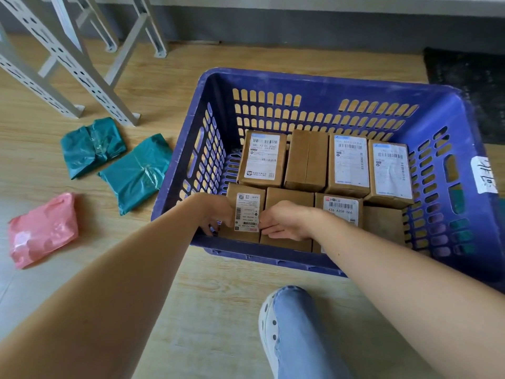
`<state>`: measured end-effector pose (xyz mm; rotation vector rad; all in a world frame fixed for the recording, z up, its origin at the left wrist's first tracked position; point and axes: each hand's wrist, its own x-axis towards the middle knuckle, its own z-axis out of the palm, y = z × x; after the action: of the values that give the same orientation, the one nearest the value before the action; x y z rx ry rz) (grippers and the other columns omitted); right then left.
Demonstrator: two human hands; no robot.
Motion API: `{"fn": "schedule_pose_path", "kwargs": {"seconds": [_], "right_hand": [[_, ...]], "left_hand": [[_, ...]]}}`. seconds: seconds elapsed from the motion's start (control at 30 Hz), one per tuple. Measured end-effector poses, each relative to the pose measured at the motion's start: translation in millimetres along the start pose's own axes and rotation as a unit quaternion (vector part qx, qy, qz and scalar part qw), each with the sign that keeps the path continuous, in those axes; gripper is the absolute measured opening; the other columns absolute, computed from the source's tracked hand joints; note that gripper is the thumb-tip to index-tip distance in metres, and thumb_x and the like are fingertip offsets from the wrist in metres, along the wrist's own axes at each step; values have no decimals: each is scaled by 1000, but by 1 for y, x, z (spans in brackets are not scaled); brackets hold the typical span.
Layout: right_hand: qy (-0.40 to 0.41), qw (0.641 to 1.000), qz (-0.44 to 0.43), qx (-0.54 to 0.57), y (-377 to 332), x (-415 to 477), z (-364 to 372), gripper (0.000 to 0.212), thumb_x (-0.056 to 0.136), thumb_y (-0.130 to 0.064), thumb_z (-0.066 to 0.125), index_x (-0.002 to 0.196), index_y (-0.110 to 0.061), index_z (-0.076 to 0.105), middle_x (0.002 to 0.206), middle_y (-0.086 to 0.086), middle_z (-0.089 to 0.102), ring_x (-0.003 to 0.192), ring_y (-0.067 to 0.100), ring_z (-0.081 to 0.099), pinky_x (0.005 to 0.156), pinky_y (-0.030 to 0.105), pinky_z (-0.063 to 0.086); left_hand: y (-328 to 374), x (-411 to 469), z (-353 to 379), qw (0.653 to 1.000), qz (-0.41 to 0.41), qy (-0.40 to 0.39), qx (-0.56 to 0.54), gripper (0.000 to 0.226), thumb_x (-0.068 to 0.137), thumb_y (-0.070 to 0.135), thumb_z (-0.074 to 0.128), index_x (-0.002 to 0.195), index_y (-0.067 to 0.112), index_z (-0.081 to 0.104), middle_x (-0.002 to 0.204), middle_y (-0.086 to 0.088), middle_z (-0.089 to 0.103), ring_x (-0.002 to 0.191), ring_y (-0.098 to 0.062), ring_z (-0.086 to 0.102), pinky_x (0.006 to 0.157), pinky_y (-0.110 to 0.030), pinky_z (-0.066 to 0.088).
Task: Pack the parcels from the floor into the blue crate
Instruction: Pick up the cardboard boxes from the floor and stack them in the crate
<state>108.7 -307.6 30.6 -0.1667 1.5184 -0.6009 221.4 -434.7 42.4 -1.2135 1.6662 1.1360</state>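
While both bare forearms reach forward from the bottom of the frame, a knee in blue jeans (295, 337) and a white perforated shoe (269, 332) sit at six o'clock on the wooden floor (191, 310). Just beyond them stands the blue crate (314, 88), filling the centre and the three o'clock side. In its near left corner stands a labelled box (246, 214). The left hand (216, 214) grips the box's left side, fingers curled down around the edge. The right hand (287, 222) pinches its right edge, fingertips together on the cardboard. Three more boxes complete this near row, and behind them four further brown boxes (306, 160) stand side by side against the far wall, three of them showing white shipping labels. A white handwritten tag (483, 175) is stuck on the crate's rim at three o'clock.

On the floor at nine o'clock from the crate lies a pink parcel (43, 231). Farther off, toward ten o'clock, lie the nearer green parcel (139, 170), just beside the crate wall, and the farther green parcel (91, 146). At eleven o'clock stand pale metal shelf legs (68, 64); a dark mat (464, 77) lies at one o'clock.
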Motion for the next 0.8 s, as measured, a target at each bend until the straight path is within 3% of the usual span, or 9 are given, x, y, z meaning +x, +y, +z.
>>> {"fn": "schedule_pose_path", "kwargs": {"seconds": [0.1, 0.23, 0.3, 0.33, 0.4, 0.47, 0.67, 0.8], "right_hand": [[19, 1000, -18, -7, 0, -6, -3, 37, 95, -9, 49, 132, -4, 48, 129, 14, 57, 118, 24, 55, 99, 33, 46], [62, 997, -48, -5, 2, -24, -12, 33, 96, -10, 47, 129, -4, 52, 127, 14, 58, 115, 24, 57, 97, 33, 47], [82, 995, -64, 8, 4, -39, -19, 34, 95, -9, 49, 129, -4, 51, 125, 13, 59, 113, 24, 58, 96, 33, 48], [89, 993, -73, 13, 5, -49, -23, 34, 95, -9, 50, 129, -4, 51, 124, 13, 60, 111, 23, 59, 95, 33, 48], [100, 990, -94, 20, 7, -71, -29, 34, 94, -9, 51, 128, -5, 52, 122, 12, 60, 106, 22, 60, 90, 31, 49], [115, 986, -116, 29, 10, -93, -37, 32, 94, -9, 52, 126, -6, 53, 121, 12, 61, 104, 22, 60, 89, 30, 48], [170, 969, -166, 68, 30, -166, -61, 32, 93, -12, 56, 125, -7, 56, 116, 8, 64, 101, 18, 62, 84, 28, 50], [216, 950, -207, 90, 46, -220, -81, 30, 91, -13, 57, 122, -13, 56, 121, 6, 60, 103, 18, 60, 85, 30, 49]], "left_hand": [[0, -1, 2, 999, 5, 29, 33, 42, 91, 3, 54, 131, 5, 42, 138, -15, 46, 122, -33, 52, 95, -44, 49], [2, -21, 4, 994, 23, 63, 87, 16, 89, 8, 58, 103, 7, 51, 126, -15, 58, 110, -29, 61, 79, -34, 52], [8, -33, 5, 998, 38, 41, 37, 25, 90, 5, 57, 113, 4, 47, 132, -16, 53, 106, -28, 60, 66, -32, 47], [12, -41, 7, 998, 48, 40, 12, 40, 91, 5, 57, 128, 4, 42, 135, -16, 50, 107, -27, 59, 65, -32, 48], [23, -61, 11, 996, 73, 51, -20, 60, 92, 6, 56, 145, 12, 29, 140, -12, 46, 113, -25, 56, 79, -37, 55], [36, -81, 17, 991, 109, 69, -34, 62, 93, 5, 55, 147, 17, 27, 139, -9, 46, 114, -23, 55, 92, -42, 52], [80, -143, 38, 971, 205, 112, -53, 55, 91, 2, 54, 141, 17, 39, 121, -12, 59, 107, -23, 61, 91, -37, 52], [116, -189, 66, 952, 272, 132, -46, 44, 94, 3, 49, 137, 11, 43, 130, -13, 55, 116, -28, 58, 96, -41, 51]]}}
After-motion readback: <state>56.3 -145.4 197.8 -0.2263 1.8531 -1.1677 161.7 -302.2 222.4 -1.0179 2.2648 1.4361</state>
